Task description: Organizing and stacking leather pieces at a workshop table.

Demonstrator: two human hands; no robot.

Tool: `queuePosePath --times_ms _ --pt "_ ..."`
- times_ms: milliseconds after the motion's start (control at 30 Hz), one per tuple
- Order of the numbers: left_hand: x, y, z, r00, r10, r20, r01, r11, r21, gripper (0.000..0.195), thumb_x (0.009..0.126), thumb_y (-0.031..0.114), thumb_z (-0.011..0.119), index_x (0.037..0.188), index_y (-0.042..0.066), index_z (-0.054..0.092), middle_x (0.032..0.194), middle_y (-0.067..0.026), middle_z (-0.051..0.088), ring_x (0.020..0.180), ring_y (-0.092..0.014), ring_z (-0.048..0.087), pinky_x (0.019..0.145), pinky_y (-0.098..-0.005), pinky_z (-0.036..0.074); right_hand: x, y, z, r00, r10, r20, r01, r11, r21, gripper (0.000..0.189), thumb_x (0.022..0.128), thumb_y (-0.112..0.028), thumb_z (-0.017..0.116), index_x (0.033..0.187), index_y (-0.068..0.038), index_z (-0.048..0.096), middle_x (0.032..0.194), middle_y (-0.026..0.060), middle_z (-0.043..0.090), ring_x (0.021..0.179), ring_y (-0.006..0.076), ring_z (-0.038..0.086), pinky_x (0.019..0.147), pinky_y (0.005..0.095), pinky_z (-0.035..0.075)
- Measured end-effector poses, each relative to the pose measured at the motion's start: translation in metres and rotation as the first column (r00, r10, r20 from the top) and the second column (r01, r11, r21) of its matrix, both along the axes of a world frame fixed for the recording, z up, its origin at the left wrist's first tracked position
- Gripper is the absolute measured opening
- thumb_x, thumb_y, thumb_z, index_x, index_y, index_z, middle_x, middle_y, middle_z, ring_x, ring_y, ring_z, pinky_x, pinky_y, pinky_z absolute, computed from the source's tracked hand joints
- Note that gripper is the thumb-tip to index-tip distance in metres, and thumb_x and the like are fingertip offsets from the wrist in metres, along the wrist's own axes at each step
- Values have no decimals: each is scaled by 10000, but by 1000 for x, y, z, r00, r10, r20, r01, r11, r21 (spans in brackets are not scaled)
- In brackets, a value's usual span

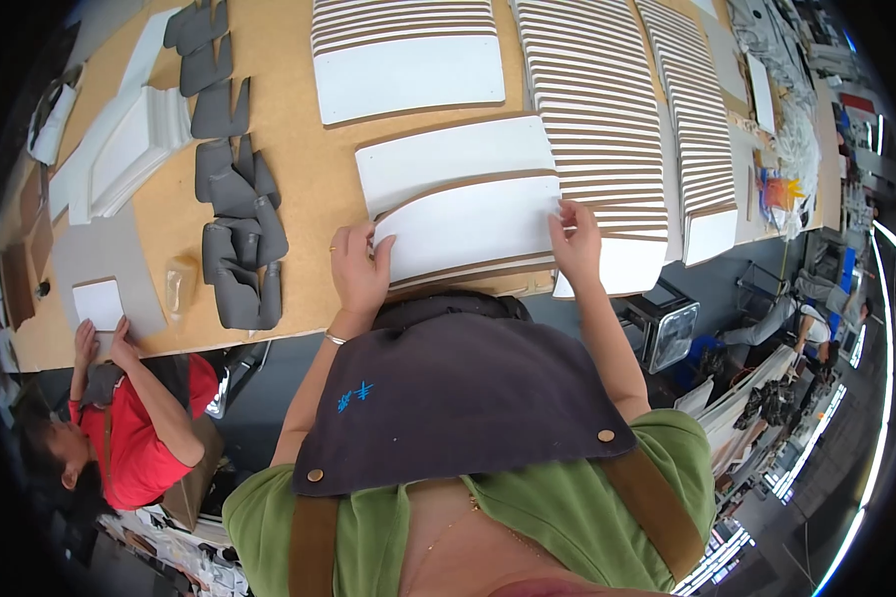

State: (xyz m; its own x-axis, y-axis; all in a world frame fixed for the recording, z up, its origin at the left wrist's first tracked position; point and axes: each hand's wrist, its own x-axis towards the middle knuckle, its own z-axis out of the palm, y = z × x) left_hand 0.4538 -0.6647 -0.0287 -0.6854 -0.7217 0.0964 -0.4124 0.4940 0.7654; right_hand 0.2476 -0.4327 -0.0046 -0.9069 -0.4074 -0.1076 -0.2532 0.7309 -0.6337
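Directly before me lies a white panel (470,224) with a curved, brown-edged long side. My left hand (362,265) grips its left end, thumb on the white face. At the opposite end, my right hand (578,240) has thumb and fingers on the corner; the fingertips are partly hidden. More brown edges show under the panel's near side, so it rests on others. Just beyond it is another white panel (455,157), partly covered. A long overlapping row of white panels (597,134) runs away from me beside my right hand.
The wooden table (299,179) also bears another panel stack (411,78), a narrower panel row (705,142), dark grey foam-like pieces (243,246) and a yellowish bottle (181,283). At the left, a co-worker in a red shirt (138,440) handles a small white piece (98,304).
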Motion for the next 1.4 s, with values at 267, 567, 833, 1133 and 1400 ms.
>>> queuePosePath --times_ms 267,567,833,1133,1400 --pt "11 -17 9 982 185 -32 -142 845 515 256 805 82 632 1028 22 523 929 -94 570 791 -173 557 649 -288 463 10 -37 -20 971 -16 -237 25 999 34 450 728 -203 707 1103 -38 520 960 120 519 826 222 499 761 346 443" --pt "-9 -4 -20 976 110 -186 5 850 527 384 803 80 645 1146 -10 498 1000 -96 526 833 -189 539 738 -279 455 -15 -31 -24 951 -270 154 280 959 -47 460 718 -263 728 1066 -23 547 879 86 538 733 158 525 662 288 468" --pt "-6 -41 -5 992 85 -95 -95 991 -99 281 827 98 622 1078 -2 546 980 -122 494 846 -190 490 753 -284 420 -2 -59 -25 985 -46 167 113 901 -420 394 769 -174 708 1090 -20 540 921 71 576 767 126 548 660 255 464" --pt "20 -52 -7 896 346 -277 -86 748 658 233 893 39 519 1114 -33 508 997 -74 618 891 -105 579 773 -225 456 19 -64 -33 795 -42 605 302 893 -335 247 818 -112 646 979 37 531 819 64 638 696 81 573 593 198 444" --pt "6 -43 8 963 208 -171 -28 708 706 289 875 36 544 1150 -26 483 1005 -76 613 896 -106 579 785 -236 460 29 -43 10 862 -17 506 246 887 -390 576 799 2 599 1300 -76 326 910 115 621 763 109 582 629 228 456"
